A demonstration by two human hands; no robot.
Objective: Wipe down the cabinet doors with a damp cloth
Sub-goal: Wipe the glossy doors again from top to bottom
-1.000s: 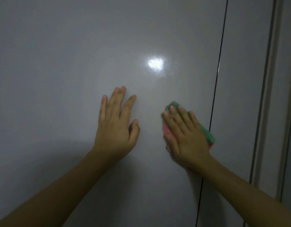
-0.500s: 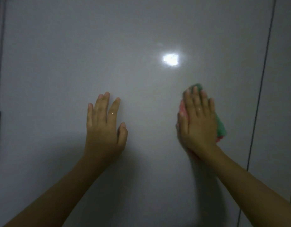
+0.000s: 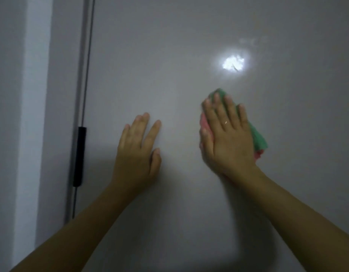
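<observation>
A glossy pale grey cabinet door (image 3: 169, 55) fills most of the view. My right hand (image 3: 226, 134) lies flat on a folded green and pink cloth (image 3: 257, 137) and presses it against the door, right of centre. Most of the cloth is hidden under the palm; green shows at the fingertips and right side, pink at the left and lower edges. My left hand (image 3: 138, 146) rests flat on the bare door to the left of the cloth, fingers apart, holding nothing.
A bright light reflection (image 3: 233, 62) shines on the door above the cloth, with faint smears beside it. The door's left edge has a dark gap and a black handle (image 3: 79, 156). A paler panel or wall (image 3: 22, 114) stands further left.
The view has swung left: the right door seam has left the frame and the left edge with its black handle has come in. The right hand with the cloth moved up and turned more upright.
</observation>
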